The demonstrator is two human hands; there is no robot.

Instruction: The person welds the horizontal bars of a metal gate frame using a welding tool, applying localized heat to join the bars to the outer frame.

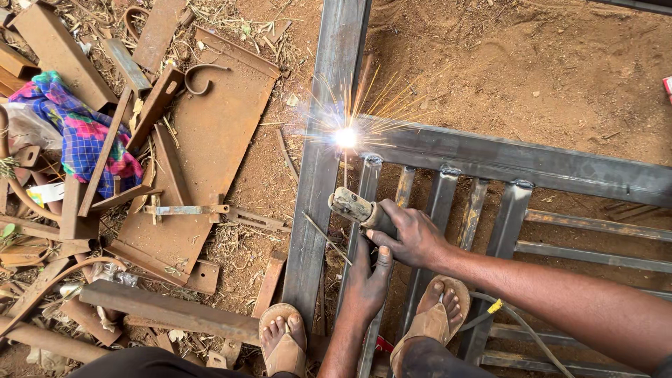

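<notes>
A grey steel frame (532, 164) with several upright bars lies flat on the bare earth. My right hand (414, 236) grips a worn electrode holder (352, 206), whose thin rod runs up to a bright arc with sparks (345, 137) at the joint between the long side rail (323, 140) and the cross bar. My left hand (366, 281) lies flat along an upright bar just below the right hand, fingertips touching its underside. It holds nothing.
My feet in tan sandals (283, 340) (435, 316) stand on the frame near the bottom edge. A cable (519, 323) trails right. Rusty scrap, a flat plate (210, 133) and a colourful cloth (78, 127) crowd the left. A loose thin rod (326, 238) lies on the rail.
</notes>
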